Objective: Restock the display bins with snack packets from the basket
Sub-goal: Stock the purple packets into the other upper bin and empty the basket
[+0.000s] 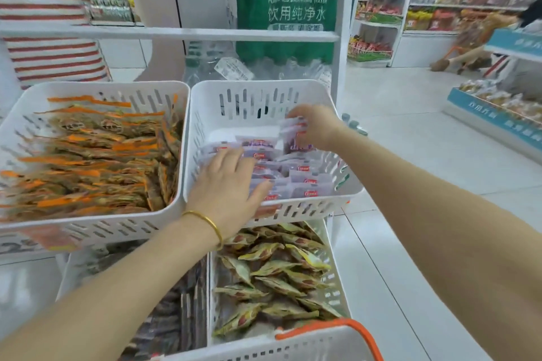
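Left hand (227,184): you are resting it spread, palm down, on the near-left layer of white-and-purple packets (296,182), fingers splayed flat and pinching nothing.
Right hand (315,126): you are curling its fingers around a few packets held on edge at the far right of the bin; the grip looks closed on them, though blur is hiding the fingertips.
Packets: they are lying in loose overlapping rows inside the upper right bin (258,97), covering its near half; the far floor is showing bare.
Handling: they are looking light, thin and slick-filmed, so a stack is likely sliding apart unless you are pinching it across the flat faces, not by the crimped ends.
Hold: you are probably best gripping a small stack by its long edges while the flat hand is steadying the row.
Neighbouring bins: orange-edged packets (88,161) are filling the left bin (96,231); yellow-green twisted wrappers (275,275) are filling the lower one.
Basket (337,328): its orange-trimmed rim is showing at the bottom edge, nearest you.
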Tool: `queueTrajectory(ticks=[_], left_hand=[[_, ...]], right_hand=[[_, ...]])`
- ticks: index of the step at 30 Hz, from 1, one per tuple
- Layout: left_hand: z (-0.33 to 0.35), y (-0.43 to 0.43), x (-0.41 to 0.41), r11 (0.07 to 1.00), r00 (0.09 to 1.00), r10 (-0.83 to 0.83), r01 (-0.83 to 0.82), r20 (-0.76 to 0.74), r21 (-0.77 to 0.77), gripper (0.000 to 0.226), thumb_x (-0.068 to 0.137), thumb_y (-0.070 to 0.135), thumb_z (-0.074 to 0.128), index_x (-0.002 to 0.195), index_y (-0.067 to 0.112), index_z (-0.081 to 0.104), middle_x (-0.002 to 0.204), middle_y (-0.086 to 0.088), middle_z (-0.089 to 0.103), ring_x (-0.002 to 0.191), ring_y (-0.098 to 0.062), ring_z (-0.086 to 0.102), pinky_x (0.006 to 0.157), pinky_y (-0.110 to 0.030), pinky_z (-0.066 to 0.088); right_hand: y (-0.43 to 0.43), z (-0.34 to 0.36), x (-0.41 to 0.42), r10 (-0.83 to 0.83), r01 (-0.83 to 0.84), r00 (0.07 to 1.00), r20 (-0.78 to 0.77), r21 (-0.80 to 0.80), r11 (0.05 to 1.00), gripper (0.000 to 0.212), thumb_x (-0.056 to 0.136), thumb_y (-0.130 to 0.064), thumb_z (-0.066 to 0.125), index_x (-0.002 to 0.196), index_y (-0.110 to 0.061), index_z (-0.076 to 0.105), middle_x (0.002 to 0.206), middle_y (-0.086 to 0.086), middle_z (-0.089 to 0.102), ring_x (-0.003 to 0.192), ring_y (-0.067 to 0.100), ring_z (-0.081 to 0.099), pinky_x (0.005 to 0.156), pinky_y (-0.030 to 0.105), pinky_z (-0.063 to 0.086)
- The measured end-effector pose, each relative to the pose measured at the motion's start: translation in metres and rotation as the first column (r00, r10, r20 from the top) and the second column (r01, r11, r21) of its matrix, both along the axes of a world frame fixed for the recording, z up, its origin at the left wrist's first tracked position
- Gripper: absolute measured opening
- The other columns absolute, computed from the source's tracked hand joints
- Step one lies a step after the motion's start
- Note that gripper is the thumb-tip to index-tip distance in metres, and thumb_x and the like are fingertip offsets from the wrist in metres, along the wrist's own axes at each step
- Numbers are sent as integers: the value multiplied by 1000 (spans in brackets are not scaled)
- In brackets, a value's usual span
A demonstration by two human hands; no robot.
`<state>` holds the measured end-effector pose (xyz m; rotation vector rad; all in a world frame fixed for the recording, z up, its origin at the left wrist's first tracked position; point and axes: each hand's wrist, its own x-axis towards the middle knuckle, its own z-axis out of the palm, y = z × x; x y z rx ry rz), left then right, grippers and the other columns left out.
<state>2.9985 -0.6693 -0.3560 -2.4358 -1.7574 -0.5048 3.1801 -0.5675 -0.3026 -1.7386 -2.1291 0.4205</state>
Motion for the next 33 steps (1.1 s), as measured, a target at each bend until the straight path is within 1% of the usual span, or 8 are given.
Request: queueTrajectory(ticks=[3, 6, 11, 18, 21, 26, 29, 33], left_hand=[[-5, -1, -2, 1000, 1000, 1, -1, 17, 15, 67, 90, 59, 14, 139, 19, 36, 150, -4, 28, 141, -19, 15, 115, -31, 9], [-3, -2, -1, 1000, 999, -14, 13, 38, 13, 59, 95, 55, 22, 138, 18, 37, 149, -4, 29, 140, -19, 15, 115, -30, 10], [9, -34, -3, 993, 981, -90, 76, 171, 87, 67, 86, 54, 15, 128, 15, 49, 140, -2, 42, 134, -18, 26, 111, -26, 17], [-33, -167, -24, 984, 955, -162, 176, 248, -37, 43, 91, 40, 33, 115, 14, 58, 127, -1, 52, 124, -14, 33, 105, -17, 18], [-72, -224, -34, 943, 973, -109, 166, 205, -289, 32, 96, 32, 41, 122, 17, 53, 135, 0, 42, 130, -17, 27, 107, -29, 27], [-117, -278, -45, 812, 990, -126, 138, 60, -568, 27, 95, 27, 46, 120, 20, 51, 127, 1, 45, 125, -20, 34, 104, -31, 31], [-123, -296, -42, 782, 992, -120, 119, 39, -611, 27, 95, 25, 44, 120, 20, 53, 123, 2, 47, 121, -20, 35, 100, -30, 34], [-131, -307, -35, 768, 993, -114, 109, 33, -631, 27, 96, 25, 43, 121, 20, 53, 127, 2, 46, 124, -20, 34, 102, -29, 33]], right_hand=[[13, -18, -4, -16, 2, 998, -62, -223, 975, 45, 91, -5, 45, 135, -17, 45, 133, 11, 50, 102, 25, 53, 77, 31, 47], [7, -13, -5, -34, -16, 990, -135, -350, 937, 52, 90, -3, 33, 139, -21, 41, 141, 9, 41, 119, 28, 44, 93, 39, 43], [-38, 11, 5, -12, -42, 965, -261, -198, 979, 59, 91, 0, 35, 146, -19, 33, 153, 6, 29, 139, 23, 28, 109, 33, 25], [-190, -14, -1, 74, -89, 810, -582, 2, 996, 45, 84, 7, 43, 112, -25, 57, 123, -2, 57, 107, 14, 55, 84, 26, 48], [-250, -75, -22, 91, -210, 853, -515, -177, 962, 39, 84, 5, 51, 108, -25, 59, 112, -2, 60, 99, 11, 58, 83, 29, 50], [-327, -201, -10, 56, -214, 964, -259, -637, 741, 36, 88, 5, 47, 115, -12, 62, 105, 4, 58, 91, 20, 60, 68, 26, 48], [-350, -233, 8, 243, -108, 967, 79, -738, 666, 34, 91, -4, 54, 124, -12, 59, 128, 7, 54, 105, 23, 56, 72, 21, 44], [-367, -249, 20, 358, -27, 911, 204, -837, 546, 67, 86, -27, 67, 144, -19, 34, 151, 4, 32, 130, 24, 41, 87, 30, 44]])
